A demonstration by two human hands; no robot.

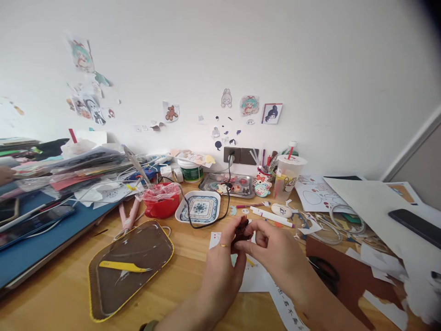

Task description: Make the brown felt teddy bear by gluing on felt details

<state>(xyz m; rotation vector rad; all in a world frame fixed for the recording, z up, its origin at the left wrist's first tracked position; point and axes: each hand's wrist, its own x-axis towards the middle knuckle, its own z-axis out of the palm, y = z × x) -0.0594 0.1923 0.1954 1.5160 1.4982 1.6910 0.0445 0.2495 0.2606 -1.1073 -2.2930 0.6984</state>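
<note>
Between the fingertips of both hands is a small dark brown piece (241, 232), mostly covered by the fingers; its kind I cannot make out. My left hand (225, 257), with a ring on one finger, is closed on it from the left. My right hand (267, 243) pinches it from the other side. Beneath the hands lies a white paper sheet (255, 282) with printed marks. To the left, yellow tweezers (122, 266) rest on a dark brown tray (144, 243) with a yellow rim.
A patterned white dish (178, 215), a red bowl (161, 207) and a black cord (206, 225) lie beyond the hands. A lidded cup (287, 179) with a straw stands at the back. Black scissors (325, 271) lie on brown sheet material (347, 287) at right.
</note>
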